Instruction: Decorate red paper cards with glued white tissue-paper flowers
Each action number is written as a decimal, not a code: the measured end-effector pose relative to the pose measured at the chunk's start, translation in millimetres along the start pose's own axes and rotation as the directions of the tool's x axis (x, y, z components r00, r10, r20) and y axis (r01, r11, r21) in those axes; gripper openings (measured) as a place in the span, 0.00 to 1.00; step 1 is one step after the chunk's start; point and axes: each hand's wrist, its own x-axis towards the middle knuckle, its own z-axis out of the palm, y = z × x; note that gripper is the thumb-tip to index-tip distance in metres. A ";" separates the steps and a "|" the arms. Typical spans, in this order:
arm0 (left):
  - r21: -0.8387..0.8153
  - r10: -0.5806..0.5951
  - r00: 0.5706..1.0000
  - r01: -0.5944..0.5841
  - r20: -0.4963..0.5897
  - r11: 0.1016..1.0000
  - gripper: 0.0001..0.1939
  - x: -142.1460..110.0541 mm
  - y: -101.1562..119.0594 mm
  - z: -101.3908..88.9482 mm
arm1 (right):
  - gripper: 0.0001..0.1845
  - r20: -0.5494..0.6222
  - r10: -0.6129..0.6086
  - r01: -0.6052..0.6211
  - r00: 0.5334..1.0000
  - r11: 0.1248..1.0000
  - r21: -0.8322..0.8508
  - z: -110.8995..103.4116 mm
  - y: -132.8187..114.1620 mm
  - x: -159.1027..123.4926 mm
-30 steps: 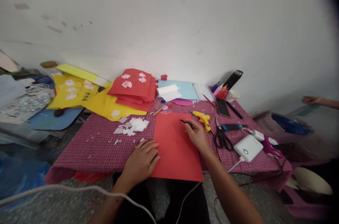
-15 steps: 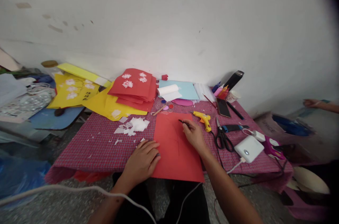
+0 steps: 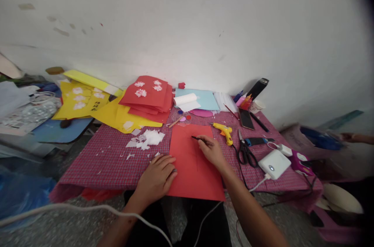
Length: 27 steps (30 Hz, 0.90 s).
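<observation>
A red paper sheet (image 3: 193, 173) lies on the checked pink tablecloth (image 3: 111, 161) in front of me. My left hand (image 3: 157, 177) rests flat on the sheet's left edge, fingers stretched out. My right hand (image 3: 212, 151) is closed round a thin dark pen (image 3: 197, 138) whose tip touches the upper middle of the red sheet. Faint drawn lines show on the paper below the pen.
A yellow glue gun (image 3: 223, 130), black scissors (image 3: 244, 151), a white power bank (image 3: 274, 163) and a phone (image 3: 245, 117) lie to the right. Red (image 3: 147, 97) and yellow (image 3: 117, 116) paper stacks and white scraps (image 3: 147, 138) sit at the left back. Another person's hand (image 3: 349, 136) shows far right.
My right hand has slid the pen leftward across the top of the red sheet. The left hand has stayed put. The other person's hand at far right has dropped lower.
</observation>
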 end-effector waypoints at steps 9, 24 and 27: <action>0.004 0.013 1.000 -0.013 -0.013 1.000 0.08 0.0 1.6 -0.9 | 0.12 -0.007 0.010 -0.010 1.000 1.000 0.022 2.6 3.9 -1.8; 0.004 0.003 1.000 -0.003 -0.003 1.000 0.08 -0.1 1.8 -1.9 | 0.13 0.001 0.002 -0.002 1.000 1.000 0.013 3.6 -2.1 -3.1; 0.008 0.009 1.000 -0.009 -0.003 1.000 0.08 -0.1 1.2 -1.2 | 0.12 0.020 -0.010 0.010 1.000 1.000 -0.009 3.6 -2.4 -1.7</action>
